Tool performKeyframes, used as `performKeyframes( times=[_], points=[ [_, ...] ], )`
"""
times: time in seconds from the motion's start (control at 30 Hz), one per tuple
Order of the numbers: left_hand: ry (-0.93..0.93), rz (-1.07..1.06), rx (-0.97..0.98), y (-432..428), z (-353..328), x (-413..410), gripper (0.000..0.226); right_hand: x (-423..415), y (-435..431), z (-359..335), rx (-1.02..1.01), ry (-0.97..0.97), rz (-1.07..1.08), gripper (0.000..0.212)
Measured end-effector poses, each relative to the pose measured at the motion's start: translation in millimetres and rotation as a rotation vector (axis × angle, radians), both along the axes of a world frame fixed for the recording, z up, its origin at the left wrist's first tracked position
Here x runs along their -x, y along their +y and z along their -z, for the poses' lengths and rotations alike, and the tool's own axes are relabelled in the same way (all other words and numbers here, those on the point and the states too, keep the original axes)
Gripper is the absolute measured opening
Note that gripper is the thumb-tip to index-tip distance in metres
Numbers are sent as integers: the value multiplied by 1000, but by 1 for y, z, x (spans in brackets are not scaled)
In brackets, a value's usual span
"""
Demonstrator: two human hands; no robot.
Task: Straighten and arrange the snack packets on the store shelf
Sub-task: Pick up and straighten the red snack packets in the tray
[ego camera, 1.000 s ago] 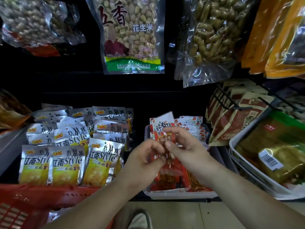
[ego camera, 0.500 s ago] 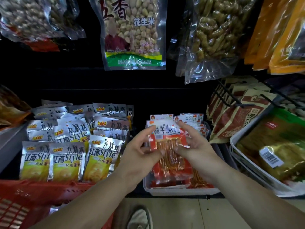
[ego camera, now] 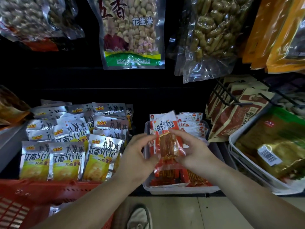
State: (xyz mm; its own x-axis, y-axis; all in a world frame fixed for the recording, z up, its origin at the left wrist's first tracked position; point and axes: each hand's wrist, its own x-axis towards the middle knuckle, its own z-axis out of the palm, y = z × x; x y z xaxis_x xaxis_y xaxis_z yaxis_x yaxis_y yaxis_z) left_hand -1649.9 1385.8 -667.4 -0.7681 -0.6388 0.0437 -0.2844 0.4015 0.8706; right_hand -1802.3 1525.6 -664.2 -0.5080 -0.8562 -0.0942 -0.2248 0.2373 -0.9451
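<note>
A red and white packet of spicy sticks (ego camera: 166, 138) is held upright over a clear plastic tray (ego camera: 179, 190) on the shelf. My left hand (ego camera: 137, 161) grips its left edge and my right hand (ego camera: 191, 151) grips its right edge. The tray holds more packets of the same kind (ego camera: 191, 124), standing at the back and lying flat at the front. To the left, silver and yellow chip packets (ego camera: 67, 159) stand in rows.
A red plastic basket (ego camera: 24, 202) sits at the lower left. White trays with green and gold packets (ego camera: 277, 146) stand at the right, beside brown packets on hooks (ego camera: 234, 118). Bags of peanuts (ego camera: 132, 30) hang above. My shoe (ego camera: 140, 219) shows on the tiled floor.
The red packet has been turned face up and raised a little between both hands. The view has shifted slightly.
</note>
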Motion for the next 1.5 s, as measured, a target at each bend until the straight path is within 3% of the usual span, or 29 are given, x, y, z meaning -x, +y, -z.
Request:
performKeyframes(
  times=[0.07, 0.17, 0.27, 0.3, 0.37, 0.43, 0.47, 0.5, 0.6, 0.73, 0.9, 1.07, 1.27, 1.4, 1.5],
  points=[
    [40, 23, 9, 4, -7, 4, 49, -2, -2, 2, 20, 19, -32, 89],
    [65, 67, -155, 12, -11, 8, 49, -8, -7, 3, 81, -61, -100, 87],
    [80, 22, -232, 6, -1, 6, 50, -15, -13, 1, 99, -142, -121, 69],
    [73, 18, -238, 2, 3, 5, 52, -16, -15, 0, 114, -107, -61, 61],
    [66, 20, -251, 0, 7, 4, 51, -13, -15, 0, 109, 160, 103, 53],
    [65, 49, -266, 2, 7, 4, 47, -4, -11, -3, 35, 431, 131, 71],
    [71, 67, -279, 3, 5, 4, 47, 1, -10, -4, 18, 440, 111, 77],
    [64, 80, -289, 4, 5, 5, 48, 6, -10, -5, 4, 381, 107, 72],
    [42, 71, -327, 5, 6, 6, 49, 14, -12, -4, 61, 113, 190, 32],
    [29, -65, -249, -4, 13, 5, 50, 17, -15, 10, 83, 238, 186, 12],
    [-27, -39, -284, -7, 24, 4, 50, 20, -19, 34, -138, 355, -6, 22],
    [-185, 97, -273, -7, 31, 0, 51, 5, -16, 56, -402, 114, -217, 10],
    [-283, 155, -209, -10, 44, -1, 52, 4, -12, 58, -631, -234, -228, 45],
    [-321, 219, -178, -8, 49, -3, 42, -1, -12, 68, -690, -184, -281, 71],
    [-300, 215, -174, -9, 55, -3, 31, -1, -15, 68, -587, -174, -155, 76]
  ],
)
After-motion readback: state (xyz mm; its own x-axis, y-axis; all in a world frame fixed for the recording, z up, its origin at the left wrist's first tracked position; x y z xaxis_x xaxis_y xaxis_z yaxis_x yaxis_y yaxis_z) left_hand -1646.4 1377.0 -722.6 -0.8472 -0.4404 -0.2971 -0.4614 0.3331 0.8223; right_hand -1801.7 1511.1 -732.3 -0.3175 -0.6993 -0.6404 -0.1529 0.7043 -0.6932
